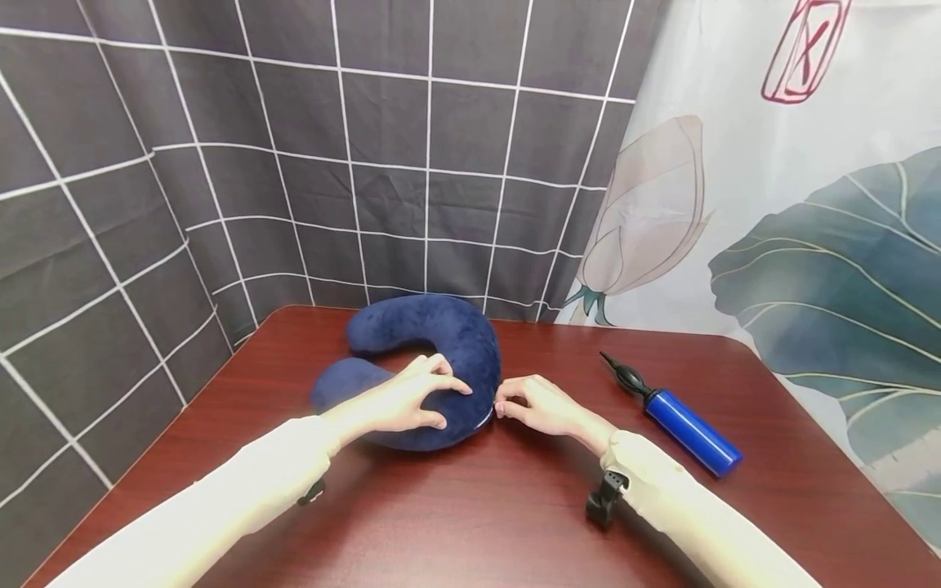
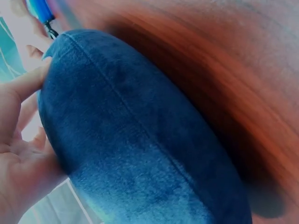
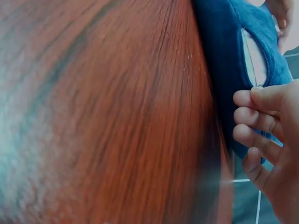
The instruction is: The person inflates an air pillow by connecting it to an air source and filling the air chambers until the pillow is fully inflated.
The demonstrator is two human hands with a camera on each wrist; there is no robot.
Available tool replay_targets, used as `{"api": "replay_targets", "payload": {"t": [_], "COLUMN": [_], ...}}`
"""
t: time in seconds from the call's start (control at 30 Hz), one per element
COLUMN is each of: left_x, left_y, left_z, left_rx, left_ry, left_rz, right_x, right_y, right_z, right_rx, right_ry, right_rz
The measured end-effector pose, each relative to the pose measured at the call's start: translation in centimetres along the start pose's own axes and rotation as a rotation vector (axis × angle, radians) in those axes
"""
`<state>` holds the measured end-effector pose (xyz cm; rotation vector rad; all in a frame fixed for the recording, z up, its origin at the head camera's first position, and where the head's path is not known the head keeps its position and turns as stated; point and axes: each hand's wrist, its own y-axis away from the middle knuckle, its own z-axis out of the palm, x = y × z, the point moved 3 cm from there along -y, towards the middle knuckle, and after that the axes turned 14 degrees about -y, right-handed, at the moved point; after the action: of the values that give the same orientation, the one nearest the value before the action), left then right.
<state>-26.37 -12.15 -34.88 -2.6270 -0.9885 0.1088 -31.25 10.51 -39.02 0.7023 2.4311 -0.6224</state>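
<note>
A navy-blue U-shaped neck pillow (image 1: pixel 474 351) lies on the table, its open side to the left. My left hand (image 1: pixel 412 396) rests on top of the near curve, thumb and fingers spread apart. At the pillow's right edge, my right hand (image 1: pixel 540 406) pinches the zipper pull between thumb and forefinger; the fingertips mostly hide the pull. In the right wrist view, the zipper (image 3: pixel 266 58) is parted beside these fingertips, and white material (image 3: pixel 253 58) shows through the gap. The left wrist view shows the plush side of the pillow (image 2: pixel 117 121) with a seam along it.
A blue hand air pump (image 1: pixel 691 429) with a black nozzle lies to the right on the reddish-brown table (image 1: pixel 441 523). Behind the table hangs a dark grey cloth (image 1: pixel 382 114) with white grid lines, and beside it a white cloth (image 1: pixel 706 49) with plant prints.
</note>
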Motion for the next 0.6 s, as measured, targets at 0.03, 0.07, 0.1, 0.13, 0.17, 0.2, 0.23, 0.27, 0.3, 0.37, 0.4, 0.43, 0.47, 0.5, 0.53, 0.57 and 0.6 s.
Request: {"api": "replay_targets", "payload": {"t": [0.03, 0.07, 0.1, 0.13, 0.17, 0.2, 0.23, 0.27, 0.3, 0.37, 0.4, 0.43, 0.47, 0.5, 0.53, 0.57, 0.6], "left_x": [0.0, 0.0, 0.1, 0.1, 0.2, 0.2, 0.3, 0.3, 0.3, 0.3, 0.2, 0.1, 0.0, -0.1, -0.2, -0.3, -0.3], "left_y": [0.0, -0.1, -0.1, -0.2, -0.2, -0.3, -0.4, -0.5, -0.6, -0.9, -1.0, -1.3, -1.6, -1.9, -2.2, -2.6, -3.0], "left_z": [-0.2, -0.3, -0.5, -0.6, -0.7, -0.6, -0.6, -0.6, -0.6, -0.6, -0.7, -0.9, -1.1, -1.2, -1.3, -1.5, -1.5], "left_rx": [-0.003, -0.006, -0.009, -0.009, -0.009, -0.011, -0.013, -0.013, -0.015, -0.028, -0.039, -0.051, -0.066, -0.085, -0.110, -0.133, -0.159], "left_ry": [0.009, 0.019, 0.027, 0.030, 0.033, 0.035, 0.039, 0.036, 0.033, 0.032, 0.037, 0.041, 0.043, 0.043, 0.042, 0.036, 0.019], "left_rz": [-0.002, -0.005, -0.010, -0.015, -0.021, -0.029, -0.038, -0.047, -0.056, -0.072, -0.081, -0.084, -0.084, -0.086, -0.090, -0.092, -0.102], "right_x": [0.0, 0.1, 0.2, 0.3, 0.4, 0.5, 0.6, 0.7, 0.7, 0.8, 0.9, 0.9, 0.9, 0.9, 0.9, 0.9, 0.9], "right_y": [-0.1, -0.1, -0.2, -0.2, -0.3, -0.3, -0.3, -0.4, -0.5, -0.6, -0.7, -0.7, -0.8, -0.9, -0.9, -1.0, -1.0], "right_z": [0.0, -0.1, -0.1, -0.1, -0.1, -0.2, -0.2, -0.2, -0.3, -0.4, -0.4, -0.4, -0.5, -0.5, -0.5, -0.6, -0.6], "right_rx": [-0.002, -0.003, -0.005, -0.006, -0.005, -0.002, 0.001, 0.004, 0.006, 0.012, 0.014, 0.017, 0.020, 0.024, 0.027, 0.029, 0.029], "right_ry": [-0.009, -0.017, -0.026, -0.034, -0.042, -0.046, -0.052, -0.056, -0.056, -0.052, -0.046, -0.040, -0.032, -0.024, -0.019, -0.016, -0.015], "right_rz": [0.005, 0.007, 0.011, 0.015, 0.015, 0.016, 0.019, 0.023, 0.024, 0.029, 0.029, 0.026, 0.022, 0.018, 0.018, 0.019, 0.024]}}
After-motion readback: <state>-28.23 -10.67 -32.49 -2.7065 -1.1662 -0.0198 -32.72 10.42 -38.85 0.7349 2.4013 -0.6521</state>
